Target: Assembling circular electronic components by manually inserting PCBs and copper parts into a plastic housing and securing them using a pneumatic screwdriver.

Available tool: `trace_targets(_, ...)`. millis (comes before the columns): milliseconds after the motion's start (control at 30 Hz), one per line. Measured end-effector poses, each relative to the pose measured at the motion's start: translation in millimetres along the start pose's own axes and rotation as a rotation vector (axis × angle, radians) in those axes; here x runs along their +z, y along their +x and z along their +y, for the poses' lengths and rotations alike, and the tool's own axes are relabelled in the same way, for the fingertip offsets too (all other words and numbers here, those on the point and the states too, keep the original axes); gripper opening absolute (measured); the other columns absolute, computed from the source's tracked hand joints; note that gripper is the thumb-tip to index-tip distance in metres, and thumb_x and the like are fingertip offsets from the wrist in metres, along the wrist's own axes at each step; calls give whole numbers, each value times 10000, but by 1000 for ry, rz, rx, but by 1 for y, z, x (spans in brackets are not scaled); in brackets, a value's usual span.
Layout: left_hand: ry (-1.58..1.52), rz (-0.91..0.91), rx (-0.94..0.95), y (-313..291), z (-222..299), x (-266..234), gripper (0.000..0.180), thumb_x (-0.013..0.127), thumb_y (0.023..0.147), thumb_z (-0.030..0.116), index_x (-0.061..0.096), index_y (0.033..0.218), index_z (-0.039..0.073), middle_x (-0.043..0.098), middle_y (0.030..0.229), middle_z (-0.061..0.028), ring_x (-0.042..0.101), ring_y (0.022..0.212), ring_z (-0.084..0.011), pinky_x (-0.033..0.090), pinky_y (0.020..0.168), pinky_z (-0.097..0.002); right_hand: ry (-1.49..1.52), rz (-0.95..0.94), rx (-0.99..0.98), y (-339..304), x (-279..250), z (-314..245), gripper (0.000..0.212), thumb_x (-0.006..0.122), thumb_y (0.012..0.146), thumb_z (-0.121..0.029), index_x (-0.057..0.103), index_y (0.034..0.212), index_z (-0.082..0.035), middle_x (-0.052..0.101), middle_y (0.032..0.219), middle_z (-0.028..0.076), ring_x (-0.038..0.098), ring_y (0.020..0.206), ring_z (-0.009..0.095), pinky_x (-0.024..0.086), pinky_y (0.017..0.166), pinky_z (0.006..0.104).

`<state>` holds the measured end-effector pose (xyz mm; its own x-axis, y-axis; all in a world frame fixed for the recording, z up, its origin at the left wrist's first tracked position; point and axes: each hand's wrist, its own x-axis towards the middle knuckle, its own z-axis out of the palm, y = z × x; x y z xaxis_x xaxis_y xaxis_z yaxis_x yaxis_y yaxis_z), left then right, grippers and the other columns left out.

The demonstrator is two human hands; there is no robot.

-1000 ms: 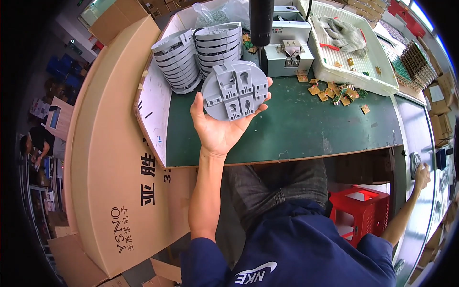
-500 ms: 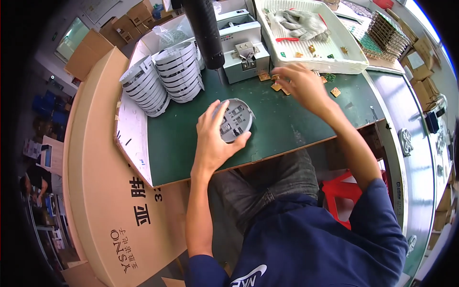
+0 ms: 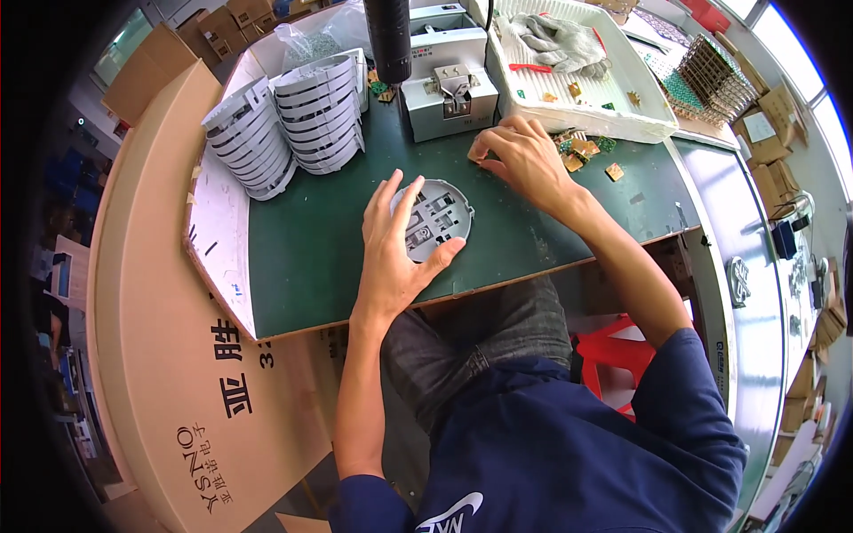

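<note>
A round grey plastic housing [image 3: 437, 216] with slots and raised parts inside lies on the green tabletop near its front edge. My left hand [image 3: 391, 249] is curled round its left side, fingers over the far rim and thumb at the near rim. Further back and to the right, my right hand [image 3: 524, 164] pinches a small copper-coloured circuit board [image 3: 475, 154] just above the tabletop. Beside that hand lies a loose heap of small circuit boards [image 3: 582, 151], some copper-coloured and some green. One single board [image 3: 614, 172] lies apart from the heap.
Two stacks of grey housings [image 3: 320, 115] stand at the back left. A grey metal machine [image 3: 453, 102] with a clamp sits at the back, with a black cylinder [image 3: 388, 40] above. A white tray [image 3: 622, 124] holds a glove and red-handled tool. Cardboard [image 3: 151, 293] lines the left side.
My right hand has come left and nearer from the heap of boards, now with one board in its fingers. The left hand stays on the housing. The whole view has shifted slightly.
</note>
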<state>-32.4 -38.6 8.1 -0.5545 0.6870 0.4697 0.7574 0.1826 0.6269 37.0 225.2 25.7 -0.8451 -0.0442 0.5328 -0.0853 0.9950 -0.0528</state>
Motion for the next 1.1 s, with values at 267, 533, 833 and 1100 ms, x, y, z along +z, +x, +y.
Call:
trace_targets(267,-55,134,17,1,6,-4,688,776,913,391,544,1445,21,481,1499,-225,430,1405,-397,375,1157,-480,-45,-176,-133,16,-10,-8,324,795,845,-203,744,1162,-166,718,1053,-10,585,1082,241,472,961,401)
trace_targets(533,-956,30,-387,15,44,-24,567,584,1067,399,567,1384,-72,684,1257,-173,693,1080,-221,540,988,-344,843,97,152,7,-37,-68,333,846,834,-188,743,1139,-104,671,1309,82,570,1235,215,398,1101,395)
trace_targets(833,-1346,44,-450,18,38,-4,384,709,1004,320,659,1190,-13,704,1046,-69,700,903,-135,590,859,-286,549,168,63,0,-70,-100,366,850,792,-70,733,1139,-69,719,1139,94,665,1011,268,535,909,373)
trace_targets(1100,-962,150,-378,19,50,-11,294,705,1014,232,694,1129,-38,730,1009,-79,696,910,-132,563,849,-270,408,152,36,-8,-65,-94,410,800,833,-23,709,1232,-45,719,1074,108,685,965,284,558,817,348)
